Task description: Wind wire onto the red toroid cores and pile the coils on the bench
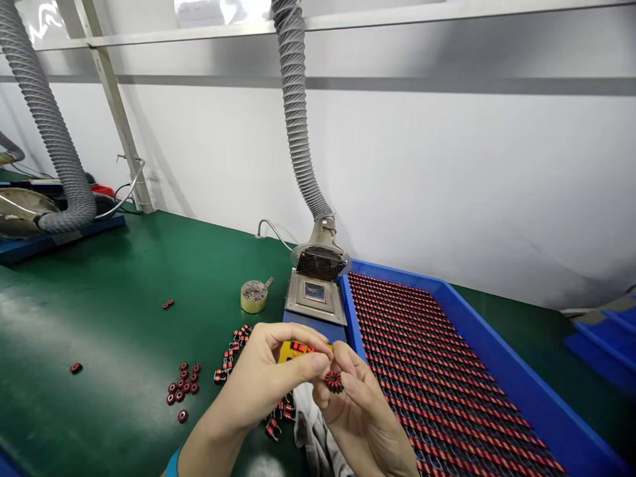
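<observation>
In front of me, my right hand (360,404) is closed on a small toroidal coil (334,381) with red and black windings, held between thumb and fingers. My left hand (278,374) touches it from the left, thumb and forefinger pinched together just above the coil. What lies in that pinch, if anything, is too small to make out. Behind both hands, a solder pot (315,291) with a square metal top is partly hidden, as is its yellow panel (285,352) with red digits. More coils with bent leads (228,358) lie beside my left wrist.
A blue tray (501,358) packed with rows of coils stands at right. Loose coils (183,384) lie on the green table (124,285) at left. A small round tin (253,298) stands near the pot, below an extraction hose (295,106). A grey cloth (313,424) lies under my hands.
</observation>
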Tool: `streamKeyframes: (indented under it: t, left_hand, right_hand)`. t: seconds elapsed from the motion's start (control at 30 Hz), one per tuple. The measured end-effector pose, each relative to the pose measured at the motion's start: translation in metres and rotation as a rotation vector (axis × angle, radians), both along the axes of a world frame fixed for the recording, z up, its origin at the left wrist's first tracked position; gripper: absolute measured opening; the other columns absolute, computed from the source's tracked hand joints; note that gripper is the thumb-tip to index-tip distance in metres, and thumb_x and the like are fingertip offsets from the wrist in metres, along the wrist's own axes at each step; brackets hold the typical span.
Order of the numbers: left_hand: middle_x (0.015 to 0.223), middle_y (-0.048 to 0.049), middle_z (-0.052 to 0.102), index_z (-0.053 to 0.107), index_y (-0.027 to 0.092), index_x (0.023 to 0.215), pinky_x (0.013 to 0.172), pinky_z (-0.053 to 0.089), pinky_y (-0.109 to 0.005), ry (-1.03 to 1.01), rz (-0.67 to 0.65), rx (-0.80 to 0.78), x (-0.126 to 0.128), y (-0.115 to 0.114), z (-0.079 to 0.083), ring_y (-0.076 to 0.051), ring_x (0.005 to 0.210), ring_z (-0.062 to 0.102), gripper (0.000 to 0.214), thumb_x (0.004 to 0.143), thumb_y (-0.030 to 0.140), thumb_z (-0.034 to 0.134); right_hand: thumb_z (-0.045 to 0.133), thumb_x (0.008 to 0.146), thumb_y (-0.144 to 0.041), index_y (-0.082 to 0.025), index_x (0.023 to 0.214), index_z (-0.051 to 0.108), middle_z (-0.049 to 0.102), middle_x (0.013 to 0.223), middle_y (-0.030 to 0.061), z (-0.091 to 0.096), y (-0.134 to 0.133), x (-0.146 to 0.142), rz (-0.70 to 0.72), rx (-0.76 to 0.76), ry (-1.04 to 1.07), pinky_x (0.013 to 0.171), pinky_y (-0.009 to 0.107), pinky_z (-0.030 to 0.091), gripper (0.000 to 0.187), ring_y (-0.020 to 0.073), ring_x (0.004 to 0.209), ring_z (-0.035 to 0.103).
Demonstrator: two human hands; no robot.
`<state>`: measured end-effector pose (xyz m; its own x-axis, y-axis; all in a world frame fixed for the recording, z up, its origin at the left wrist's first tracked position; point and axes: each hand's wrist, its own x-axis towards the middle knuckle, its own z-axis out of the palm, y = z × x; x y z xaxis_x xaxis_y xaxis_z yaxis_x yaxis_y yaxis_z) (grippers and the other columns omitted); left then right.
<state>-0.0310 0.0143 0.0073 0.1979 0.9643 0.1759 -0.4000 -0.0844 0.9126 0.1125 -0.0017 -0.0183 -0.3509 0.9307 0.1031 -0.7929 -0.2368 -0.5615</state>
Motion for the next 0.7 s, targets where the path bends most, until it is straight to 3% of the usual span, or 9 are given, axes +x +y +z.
streamKeyframes:
  t: [0.27, 0.47, 0.6, 0.7]
  left_hand:
    - [0.073, -0.0032, 0.075, 0.08, 0.021, 0.066, 0.072, 0.057, -0.027, 0.001, -0.003, 0.028, 0.003, -0.001, 0.0, -0.019, 0.081, 0.071, 0.009, 0.074, 0.018, 0.08]
    - [0.078, 0.0004, 0.079, 0.082, 0.025, 0.072, 0.081, 0.054, -0.02, -0.057, 0.228, 0.151, -0.002, 0.004, -0.005, -0.014, 0.083, 0.071, 0.012, 0.079, 0.017, 0.077]
    - [0.08, 0.0046, 0.079, 0.081, 0.029, 0.076, 0.086, 0.053, -0.018, -0.084, 0.326, 0.224, -0.008, 0.008, -0.008, -0.012, 0.085, 0.071, 0.011, 0.082, 0.021, 0.076]
    - [0.081, 0.0037, 0.078, 0.08, 0.029, 0.079, 0.088, 0.051, -0.02, 0.035, 0.315, 0.318, -0.011, 0.005, -0.007, -0.013, 0.088, 0.069, 0.015, 0.087, 0.021, 0.071]
  right_hand:
    - [0.084, 0.079, -0.016, -0.019, 0.076, 0.071, 0.071, 0.076, -0.0026, 0.001, 0.0, 0.001, 0.002, -0.021, -0.033, 0.065, 0.017, 0.059, 0.013, 0.0088, 0.066, 0.07]
    - [0.085, 0.078, -0.017, -0.019, 0.081, 0.075, 0.073, 0.076, -0.0009, 0.003, 0.0, 0.001, -0.007, -0.03, -0.071, 0.061, 0.016, 0.058, 0.011, 0.0087, 0.062, 0.07]
    - [0.09, 0.07, -0.02, -0.018, 0.074, 0.076, 0.073, 0.075, -0.0014, 0.008, -0.003, 0.002, -0.108, -0.076, -0.132, 0.061, 0.016, 0.056, 0.015, 0.0086, 0.059, 0.069]
    - [0.094, 0.064, -0.025, -0.018, 0.071, 0.078, 0.071, 0.077, -0.0008, 0.012, -0.005, 0.002, -0.235, -0.055, -0.233, 0.061, 0.018, 0.056, 0.019, 0.0092, 0.06, 0.066]
